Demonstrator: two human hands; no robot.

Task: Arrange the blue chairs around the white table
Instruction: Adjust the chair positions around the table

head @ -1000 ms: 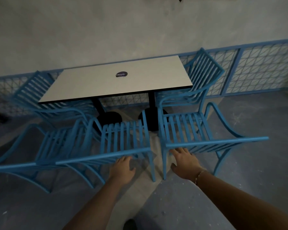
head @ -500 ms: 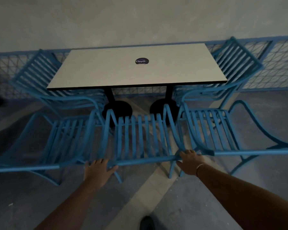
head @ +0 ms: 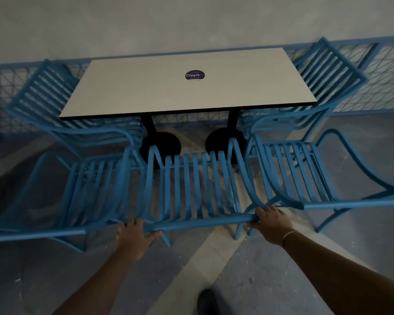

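Observation:
A white table (head: 164, 92) with a round dark sticker stands on two black pedestals by the wall. Three blue slatted chairs line its near side. My left hand (head: 134, 233) and my right hand (head: 268, 221) both grip the top back rail of the middle chair (head: 198, 185), one at each end. The left chair (head: 82, 189) and the right chair (head: 303, 178) flank it closely, their armrests overlapping its sides. Two more blue chairs sit at the table's ends, one at the left end (head: 48, 98) and one at the right end (head: 328, 73).
A low blue mesh fence (head: 387, 71) runs along the grey wall behind the table. The floor is grey concrete with a pale strip (head: 191, 269) under me. My shoe (head: 206, 301) shows at the bottom edge.
My view has moved left and closer, centring on the middle chair. Both hands went from hovering open behind the chairs to gripping the middle chair's back rail at its two ends.

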